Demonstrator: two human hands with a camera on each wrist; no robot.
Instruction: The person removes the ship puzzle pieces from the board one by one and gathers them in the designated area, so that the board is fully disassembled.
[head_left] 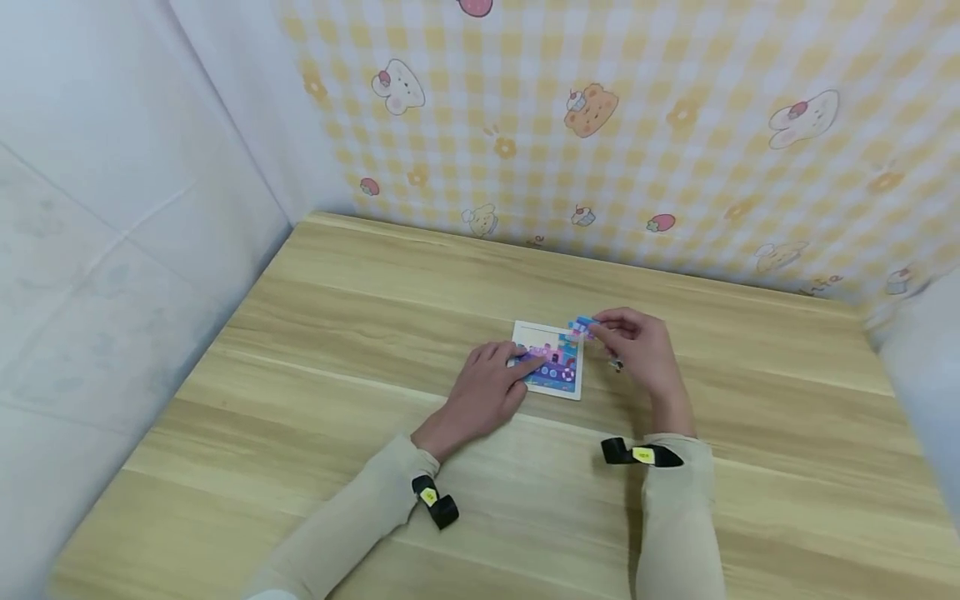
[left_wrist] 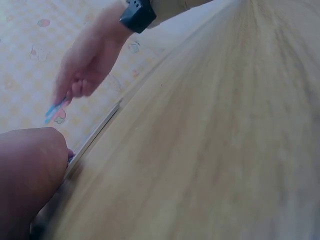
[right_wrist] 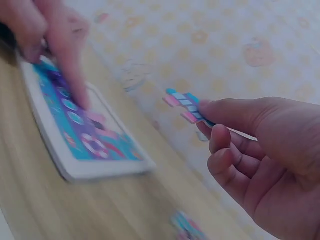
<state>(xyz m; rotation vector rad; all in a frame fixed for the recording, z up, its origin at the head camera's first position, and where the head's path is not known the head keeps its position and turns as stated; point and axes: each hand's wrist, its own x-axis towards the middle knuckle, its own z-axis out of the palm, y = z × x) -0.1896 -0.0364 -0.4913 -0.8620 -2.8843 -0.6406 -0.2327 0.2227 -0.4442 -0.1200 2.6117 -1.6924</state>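
A small jigsaw puzzle in a white tray [head_left: 555, 394] lies on the table, its lower part filled with a purple, pink and blue picture and its upper left bare. My left hand [head_left: 486, 387] rests over the tray's left side, the straight index finger touching the picture. Between thumb and fingers my right hand [head_left: 639, 343] pinches a blue and pink puzzle piece [right_wrist: 189, 106], held above the tray's upper right corner. Another puzzle piece [head_left: 616, 364] lies on the table to the right of the tray, partly beneath the right hand; it shows blurred in the right wrist view.
The wooden table [head_left: 360, 325] reaches back to a wall with a yellow checked cloth [head_left: 540, 167] printed with cartoon animals. A pale wall [head_left: 135, 217] borders it at left. Black wrist cameras sit on both sleeves.
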